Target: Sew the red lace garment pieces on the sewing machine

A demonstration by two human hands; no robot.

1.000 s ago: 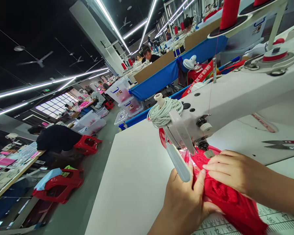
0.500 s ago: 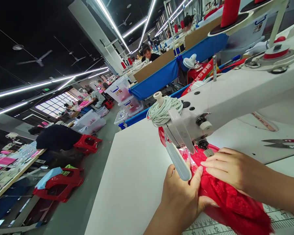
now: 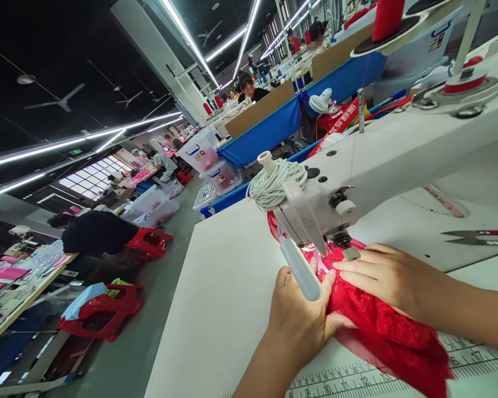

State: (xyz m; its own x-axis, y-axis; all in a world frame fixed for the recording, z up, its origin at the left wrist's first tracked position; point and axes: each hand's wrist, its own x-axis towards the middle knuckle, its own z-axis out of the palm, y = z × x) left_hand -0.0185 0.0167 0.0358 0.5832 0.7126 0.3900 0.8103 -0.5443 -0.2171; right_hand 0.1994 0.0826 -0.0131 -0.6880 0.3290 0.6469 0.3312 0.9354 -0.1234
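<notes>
Red lace fabric runs under the head of a white sewing machine and trails toward me over the table. My left hand pinches the fabric's left side near the presser foot, its thumb lying on top. Part of that hand is behind the machine's grey lever. My right hand presses on the lace from the right, fingers together and curved over a bunched part; its thumb is hidden. The two hands' fingertips nearly meet just in front of the needle area, where the needle itself is hard to make out.
Thread snips lie on the machine bed at right, near a short tape measure piece. A printed ruler scale runs along the table's front. Pale cord is coiled on the machine head. Red stools and co-workers are farther left.
Both hands and the red fabric have shifted slightly left and up in view, toward the needle area. The whole scene has also moved a little with the camera.
</notes>
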